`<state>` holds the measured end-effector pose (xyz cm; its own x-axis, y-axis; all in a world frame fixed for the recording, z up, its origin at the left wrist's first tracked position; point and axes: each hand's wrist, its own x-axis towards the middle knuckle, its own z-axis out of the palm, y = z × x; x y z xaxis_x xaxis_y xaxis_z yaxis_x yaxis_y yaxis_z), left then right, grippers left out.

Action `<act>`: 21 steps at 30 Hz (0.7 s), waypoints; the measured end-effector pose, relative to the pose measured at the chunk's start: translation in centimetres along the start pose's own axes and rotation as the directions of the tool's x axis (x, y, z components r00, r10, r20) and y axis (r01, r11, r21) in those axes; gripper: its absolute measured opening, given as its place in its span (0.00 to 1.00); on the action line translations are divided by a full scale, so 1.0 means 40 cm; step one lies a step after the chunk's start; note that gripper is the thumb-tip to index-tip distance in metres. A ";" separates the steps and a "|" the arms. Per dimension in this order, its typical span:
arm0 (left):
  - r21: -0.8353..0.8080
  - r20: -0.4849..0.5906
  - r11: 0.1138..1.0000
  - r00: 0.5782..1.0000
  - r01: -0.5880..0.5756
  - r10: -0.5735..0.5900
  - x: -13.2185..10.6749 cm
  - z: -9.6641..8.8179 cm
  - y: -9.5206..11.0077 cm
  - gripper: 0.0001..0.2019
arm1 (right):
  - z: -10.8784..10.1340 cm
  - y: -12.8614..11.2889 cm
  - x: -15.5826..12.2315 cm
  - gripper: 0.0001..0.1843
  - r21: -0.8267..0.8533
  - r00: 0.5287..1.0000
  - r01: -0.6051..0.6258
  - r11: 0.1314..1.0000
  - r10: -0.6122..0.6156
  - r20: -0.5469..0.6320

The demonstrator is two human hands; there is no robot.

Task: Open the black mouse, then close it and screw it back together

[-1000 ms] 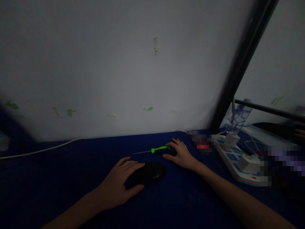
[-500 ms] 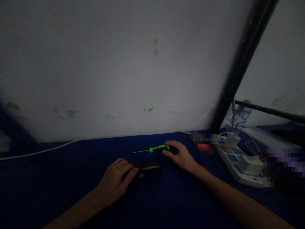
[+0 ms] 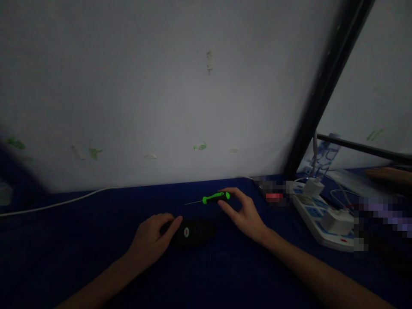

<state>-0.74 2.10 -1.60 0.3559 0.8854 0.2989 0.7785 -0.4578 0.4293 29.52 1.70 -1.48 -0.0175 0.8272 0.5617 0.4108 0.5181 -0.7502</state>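
Observation:
My right hand (image 3: 243, 212) pinches the handle of a green and black screwdriver (image 3: 212, 198) between thumb and fingers. Its thin shaft points left, over the blue tabletop (image 3: 148, 195). Lower and to the left lies a black object that looks like a computer mouse (image 3: 198, 233), with a small pale oval mark on the face turned to me. My left hand (image 3: 156, 234) grips its left end, thumb on the near side and fingers curled behind. The mouse is dark, so its outline is hard to make out.
On the right a white power strip (image 3: 317, 223) holds plugs and cables, near a pixelated patch with a red item (image 3: 273, 197). A black metal post (image 3: 328, 90) rises behind it. Another person's arm (image 3: 389, 174) reaches in at far right. A white cable (image 3: 74, 198) runs along the wall.
The mouse has tipped in my left hand, so its flat face with the oval mark shows more. The screwdriver has shifted slightly right. Another person's arm has appeared at far right.

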 end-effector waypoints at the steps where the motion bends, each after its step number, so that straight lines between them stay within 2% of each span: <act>1: -0.017 -0.007 1.000 1.000 -0.011 0.011 -0.001 -0.001 0.000 0.24 | 0.002 0.001 0.000 0.15 0.026 1.000 -0.001 1.000 0.001 -0.018; 7: -0.010 -0.062 0.981 0.980 -0.192 0.191 -0.011 -0.001 -0.001 0.15 | 0.009 0.006 -0.004 0.17 0.177 0.997 0.010 0.984 0.003 -0.077; 10: 0.039 -0.028 0.949 0.949 -0.314 0.315 -0.017 -0.002 0.001 0.18 | 0.008 0.000 -0.006 0.18 0.210 0.996 0.027 0.977 -0.007 -0.093; 13: 0.062 0.037 0.912 0.914 -0.405 0.404 -0.025 -0.003 0.006 0.27 | 0.005 -0.008 -0.007 0.19 0.242 0.994 0.030 0.970 -0.003 -0.110; 16: 0.059 0.056 0.903 0.904 -0.426 0.423 -0.030 0.000 0.009 0.34 | 0.004 -0.014 -0.007 0.20 0.300 0.990 0.041 0.953 0.002 -0.141; 21: -0.002 0.071 0.918 0.915 -0.397 0.396 -0.029 0.005 0.002 0.30 | -0.001 -0.029 -0.002 0.24 0.396 0.973 0.078 0.915 0.017 -0.231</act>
<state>-1.01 1.05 -2.08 0.6709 0.6347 0.3834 0.5720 -0.7720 0.2771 29.09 1.01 -0.64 0.2007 0.7634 0.6140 0.0137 0.6245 -0.7809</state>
